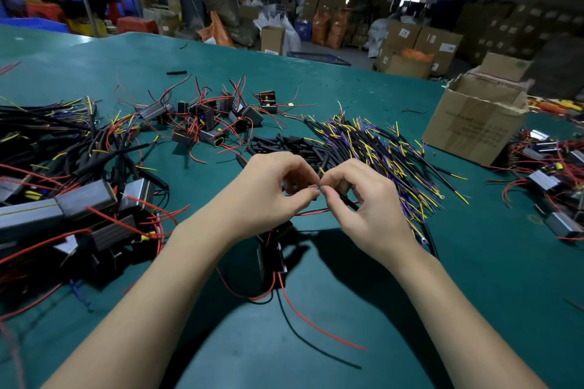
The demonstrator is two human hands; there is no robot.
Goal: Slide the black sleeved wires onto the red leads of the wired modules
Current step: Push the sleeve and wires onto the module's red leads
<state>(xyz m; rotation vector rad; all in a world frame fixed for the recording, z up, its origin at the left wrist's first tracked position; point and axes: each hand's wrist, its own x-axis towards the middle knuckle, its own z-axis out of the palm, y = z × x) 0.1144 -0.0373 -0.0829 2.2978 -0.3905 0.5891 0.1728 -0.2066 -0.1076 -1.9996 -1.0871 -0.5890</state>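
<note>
left hand (271,186): we see its thumb and forefinger pinched together on the free end of a red lead (308,211), the other fingers curled loosely above.
right hand (360,196): thumb and forefinger are clamped on the near end of a black sleeved wire (349,201); the rest of the fingers are curled over it.
meeting point: the two pinches nearly touch, fingertip to fingertip, above the green table (474,262). we cannot tell whether the lead tip is already inside the sleeve mouth; it is too small and partly hidden by the fingers.
long axis: the sleeved wire runs from the right fingertips down and to the right, then trails toward the table beside the right wrist. the red lead comes in from the left pinch, roughly in line with it, so we judge the ends face each other.
wired module (274,257): it sits below and between the wrists, in shadow, with its red leads trailing toward us.
nearer hand: both are at the joint; we judge the right does the sliding, leftward along the lead, while the left holds the lead taut.
risk: we think the thin lead could buckle if the axes drift apart.
supply: the pile of black sleeved wires (379,148) lies just beyond the right hand, more modules (208,117) further back left.
</note>
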